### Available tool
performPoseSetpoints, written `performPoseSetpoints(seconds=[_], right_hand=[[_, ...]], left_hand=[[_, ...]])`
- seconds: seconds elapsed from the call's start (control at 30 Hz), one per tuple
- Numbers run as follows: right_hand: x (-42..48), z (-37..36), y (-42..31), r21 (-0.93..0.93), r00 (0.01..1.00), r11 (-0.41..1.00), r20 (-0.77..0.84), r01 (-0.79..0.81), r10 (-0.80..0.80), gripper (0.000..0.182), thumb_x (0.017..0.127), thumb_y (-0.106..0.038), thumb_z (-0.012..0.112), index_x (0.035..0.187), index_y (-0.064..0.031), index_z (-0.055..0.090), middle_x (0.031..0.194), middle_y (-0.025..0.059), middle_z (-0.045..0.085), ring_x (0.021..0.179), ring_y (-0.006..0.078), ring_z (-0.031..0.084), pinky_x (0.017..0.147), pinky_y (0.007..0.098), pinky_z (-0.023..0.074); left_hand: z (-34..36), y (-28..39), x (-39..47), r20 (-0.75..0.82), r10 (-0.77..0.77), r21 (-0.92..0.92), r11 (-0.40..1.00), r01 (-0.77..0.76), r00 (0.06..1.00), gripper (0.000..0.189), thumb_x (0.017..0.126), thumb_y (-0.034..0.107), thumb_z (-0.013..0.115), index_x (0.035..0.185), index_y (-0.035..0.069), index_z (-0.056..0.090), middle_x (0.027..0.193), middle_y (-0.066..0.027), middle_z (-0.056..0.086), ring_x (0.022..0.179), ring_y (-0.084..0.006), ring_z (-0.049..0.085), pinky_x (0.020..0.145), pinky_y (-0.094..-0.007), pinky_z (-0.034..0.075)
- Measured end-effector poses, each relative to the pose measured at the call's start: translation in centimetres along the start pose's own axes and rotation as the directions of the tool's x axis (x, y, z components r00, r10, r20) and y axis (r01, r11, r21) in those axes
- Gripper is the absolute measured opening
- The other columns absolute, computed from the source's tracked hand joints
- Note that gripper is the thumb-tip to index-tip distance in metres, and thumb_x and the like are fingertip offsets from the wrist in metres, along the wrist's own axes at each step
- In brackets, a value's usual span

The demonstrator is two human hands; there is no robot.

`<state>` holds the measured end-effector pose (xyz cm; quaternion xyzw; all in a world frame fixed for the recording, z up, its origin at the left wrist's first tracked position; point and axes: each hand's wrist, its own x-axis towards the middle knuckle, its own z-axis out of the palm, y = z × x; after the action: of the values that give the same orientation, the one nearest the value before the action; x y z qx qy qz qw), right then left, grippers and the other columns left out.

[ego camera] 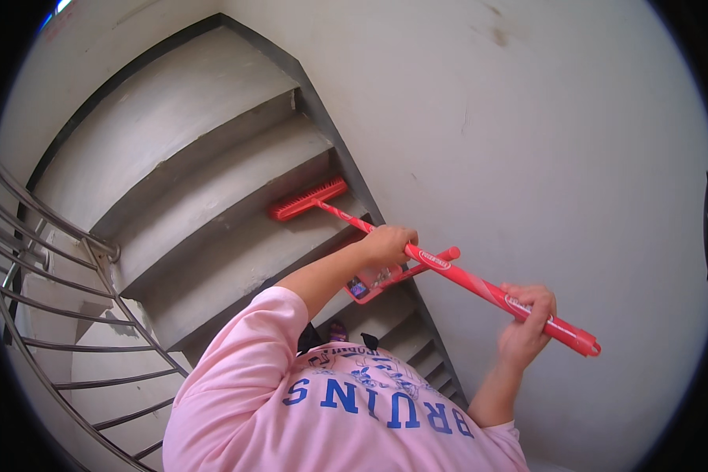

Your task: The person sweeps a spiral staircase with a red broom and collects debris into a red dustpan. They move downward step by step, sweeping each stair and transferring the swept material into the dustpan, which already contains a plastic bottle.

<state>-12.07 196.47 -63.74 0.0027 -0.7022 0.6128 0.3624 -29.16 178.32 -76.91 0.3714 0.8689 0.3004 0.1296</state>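
A red broom [475,283] slants across the view, gripped by both hands. My left hand [389,245] is closed around the lower part of its handle. Near the capped top end, my right hand [528,318] is wrapped around the same handle. The broom's bristle head [310,199] rests on a concrete stair tread, close to the riser behind it and near the wall side. Below my left forearm a red dustpan [398,272] is partly hidden by the arm and the broom; its handle tip sticks out past the broom handle.
Concrete stairs [177,88] rise ahead of me and turn at the top left; more steps [410,336] descend beneath me. A pale wall [537,147] with a dark skirting [324,109] runs along the right. A metal railing [82,348] curves along the left. One sandalled foot [338,331] shows below.
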Motion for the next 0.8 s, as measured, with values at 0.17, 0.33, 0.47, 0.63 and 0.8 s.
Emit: performPoseSetpoints(seconds=[0.17,0.33,0.47,0.63,0.8], right_hand=[[0.3,-2.6,-3.0,0.072,0.986,0.983,-0.026,0.168,-0.167,0.03,0.091,-0.021,0.039,0.068,-0.0029,0.044,0.063,0.0112,0.052,0.059,0.0231,0.054,0.058,0.0347,0.0465],[1.6,-6.8,-6.3,0.216,0.937,0.922,0.069,0.322,-0.344,0.039,0.094,-0.034,0.035,0.066,-0.0081,0.041,0.06,0.0049,0.042,0.055,0.0157,0.043,0.052,0.0272,0.0388],[2.1,-6.8,-7.2,0.249,0.943,0.911,-0.037,0.33,-0.331,0.042,0.094,-0.038,0.033,0.065,-0.0087,0.04,0.059,0.0039,0.041,0.054,0.0145,0.042,0.049,0.0256,0.0366],[2.2,-3.9,-3.5,0.186,0.976,0.958,-0.05,0.218,-0.213,0.035,0.095,-0.031,0.035,0.072,-0.0062,0.042,0.065,0.0056,0.045,0.062,0.0188,0.051,0.061,0.0311,0.045],[-0.4,1.6,1.0,0.029,0.999,1.0,0.052,-0.001,-0.001,0.029,0.093,-0.022,0.04,0.072,-0.0036,0.045,0.071,0.0087,0.052,0.07,0.0227,0.057,0.073,0.0354,0.0456]], left_hand=[[1.2,4.5,-1.8,0.011,0.067,-0.149,0.987,-0.064,0.998,0.025,0.076,0.023,0.061,0.094,0.007,0.054,0.084,-0.0154,0.06,0.083,-0.0336,0.058,0.071,-0.0414,0.045],[2.5,9.2,-2.1,0.058,0.29,-0.257,0.929,-0.266,0.955,0.023,0.076,0.014,0.058,0.097,0.007,0.051,0.083,-0.015,0.059,0.081,-0.0339,0.057,0.07,-0.0416,0.045],[0.6,10.4,-3.0,-0.024,0.306,-0.236,0.923,-0.303,0.952,0.017,0.073,0.009,0.054,0.09,0.006,0.051,0.079,-0.014,0.058,0.078,-0.0327,0.057,0.068,-0.0427,0.044],[-2.3,6.7,-1.5,-0.074,0.096,-0.033,0.995,-0.099,0.993,0.019,0.074,0.014,0.059,0.092,0.009,0.055,0.086,-0.0117,0.06,0.081,-0.0316,0.058,0.068,-0.0425,0.045],[0.2,-2.9,-0.6,-0.059,0.052,0.011,0.999,-0.051,0.997,0.02,0.073,0.01,0.054,0.092,0.009,0.057,0.089,-0.0116,0.058,0.088,-0.0316,0.057,0.073,-0.0412,0.045]])
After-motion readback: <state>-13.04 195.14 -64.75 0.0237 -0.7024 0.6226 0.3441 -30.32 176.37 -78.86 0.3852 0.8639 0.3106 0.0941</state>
